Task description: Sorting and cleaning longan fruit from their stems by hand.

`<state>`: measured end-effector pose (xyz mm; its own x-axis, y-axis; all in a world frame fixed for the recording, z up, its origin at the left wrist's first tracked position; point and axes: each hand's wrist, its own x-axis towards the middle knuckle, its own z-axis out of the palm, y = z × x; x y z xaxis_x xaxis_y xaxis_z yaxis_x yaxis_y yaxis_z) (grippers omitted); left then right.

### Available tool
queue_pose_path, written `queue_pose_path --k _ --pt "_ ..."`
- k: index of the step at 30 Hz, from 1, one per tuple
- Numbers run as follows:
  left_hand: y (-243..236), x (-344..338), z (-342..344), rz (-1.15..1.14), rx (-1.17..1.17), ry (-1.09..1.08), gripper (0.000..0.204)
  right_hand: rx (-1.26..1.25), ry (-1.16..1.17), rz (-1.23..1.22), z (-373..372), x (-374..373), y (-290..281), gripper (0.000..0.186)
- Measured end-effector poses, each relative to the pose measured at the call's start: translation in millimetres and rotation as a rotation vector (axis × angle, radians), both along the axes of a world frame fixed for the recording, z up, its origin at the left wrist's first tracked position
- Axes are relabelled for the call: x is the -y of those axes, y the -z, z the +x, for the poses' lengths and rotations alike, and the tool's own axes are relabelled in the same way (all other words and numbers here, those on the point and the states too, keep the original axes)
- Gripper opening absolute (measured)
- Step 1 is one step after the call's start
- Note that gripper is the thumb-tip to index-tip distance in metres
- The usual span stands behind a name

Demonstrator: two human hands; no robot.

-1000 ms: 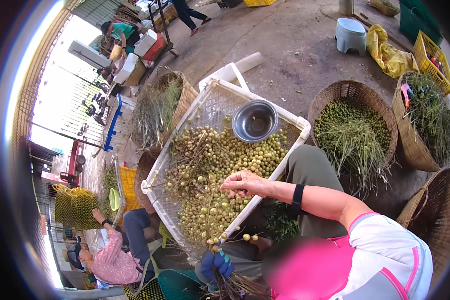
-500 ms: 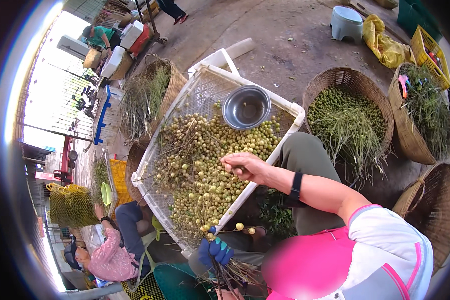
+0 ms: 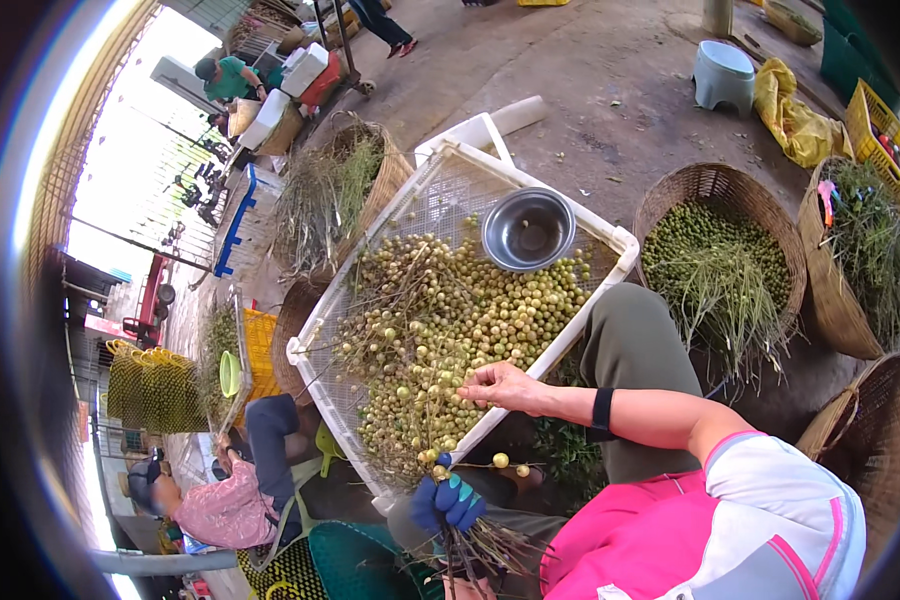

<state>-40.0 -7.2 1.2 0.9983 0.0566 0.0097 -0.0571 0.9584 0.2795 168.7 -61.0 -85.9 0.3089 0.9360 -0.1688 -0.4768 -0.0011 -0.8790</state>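
The white mesh tray (image 3: pixel 625 245) lies tilted across the person's lap, and everything else is placed from it. It is piled with small round fruit (image 3: pixel 470 310), yellow-green to pale tan, many still on thin brown stalks that crisscross the heap. The fruit is thickest toward the tray's near half; at the far corner the bare mesh shows through. A round steel bowl (image 3: pixel 528 229) sits on the heap near the tray's far right rim, empty as far as can be seen.

The right hand (image 3: pixel 500 385) is bare, with a dark band on the wrist, and hovers over the tray's near right edge. Its fingers are pinched together in a narrow grip on a thin stalk or a fruit at the edge of the heap; exactly which cannot be told.

The left hand (image 3: pixel 448 502), in a blue glove, is just below the tray's near corner. Its grip is closed around a bundle of stalks (image 3: pixel 475 548), a few yellow fruits still hanging on twigs just above the glove.

To the right of the tray stands a woven basket (image 3: pixel 670 195) of green fruit and stems, with further baskets beyond it. Behind the tray's far left side another basket (image 3: pixel 390 170) holds long stalks. Below the tray's left corner another person in a pink top (image 3: pixel 220 510) sits low.
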Motion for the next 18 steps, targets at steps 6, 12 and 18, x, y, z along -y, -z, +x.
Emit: queue_pose_path --k 6,12,18 --pt "6.7 5.3 16.4 -0.190 0.112 0.006 0.041 0.198 0.086 -0.030 8.2 -12.1 24.6 0.035" --pt "49.4 -3.4 -1.6 -0.160 0.306 -0.090 0.042 -0.126 -0.058 -0.069 4.8 -9.4 0.6 0.025" --pt "24.3 5.0 8.9 -0.271 0.099 -0.177 0.041 -0.439 0.027 -0.127 17.9 -4.7 4.4 0.018"
